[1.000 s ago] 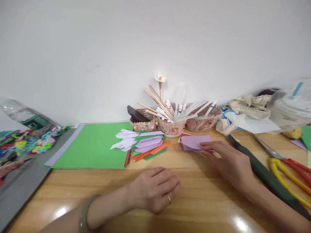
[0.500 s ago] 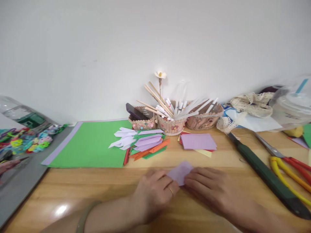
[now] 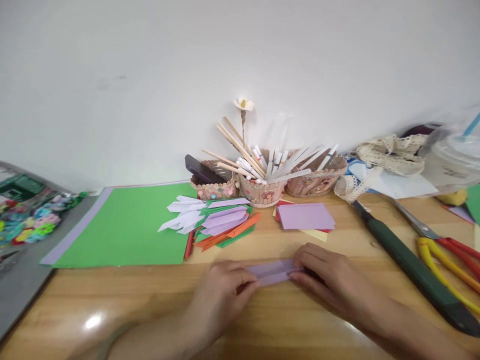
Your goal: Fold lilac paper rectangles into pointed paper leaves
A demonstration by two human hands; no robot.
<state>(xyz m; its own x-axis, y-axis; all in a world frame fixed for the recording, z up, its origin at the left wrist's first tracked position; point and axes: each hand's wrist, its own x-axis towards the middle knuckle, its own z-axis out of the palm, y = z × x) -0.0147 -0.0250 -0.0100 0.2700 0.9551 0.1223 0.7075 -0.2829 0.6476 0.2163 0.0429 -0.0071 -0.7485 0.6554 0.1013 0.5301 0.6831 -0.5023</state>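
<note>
A small purple paper (image 3: 273, 273) with a lengthwise crease stretches between my hands, just above or on the wooden tabletop. My left hand (image 3: 227, 287) pinches its left end, a ring on one finger. At the other end, my right hand (image 3: 324, 272) grips the paper between thumb and fingers. Behind them lies a pile of folded paper pieces (image 3: 225, 220) in white, purple, orange and green. A stack of purple paper rectangles (image 3: 306, 216) rests to the right of that pile, with red and yellow sheets showing underneath.
Large green sheets (image 3: 127, 225) lie at the left. Decorated baskets (image 3: 262, 192) with sticks, pens and a flower stand by the wall. At the right are a dark green-handled tool (image 3: 412, 265), scissors (image 3: 431, 240), lace ribbon (image 3: 390, 154) and a plastic cup (image 3: 457, 160).
The purple paper now shows as a longer creased strip, held level between both hands. My hands have moved apart, the left one leftward, and the view has shifted slightly.
</note>
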